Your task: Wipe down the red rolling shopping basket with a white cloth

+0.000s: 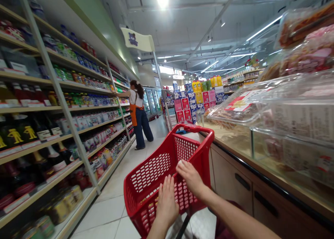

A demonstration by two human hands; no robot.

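Observation:
A red plastic shopping cart (156, 166) with perforated walls stands right in front of me. My left hand (167, 202) is at its near rim, fingers stretched out and thumb apart, gripping nothing. Further right, my right hand (191, 178) reaches over the same rim with its fingers extended and slightly bent. A small white spot shows at its fingertips; I cannot make out what it is. Through the holes in the near wall, something yellowish shows low in the cart, too obscured to name.
Shelves (88, 129) of bottles and packets line the left. A person in an orange apron (133, 114) stands at them ahead. Clear food packs (242, 101) sit on a counter (235, 162) close at right. Stacked boxes (184, 108) and a flag sign (137, 39) stand beyond.

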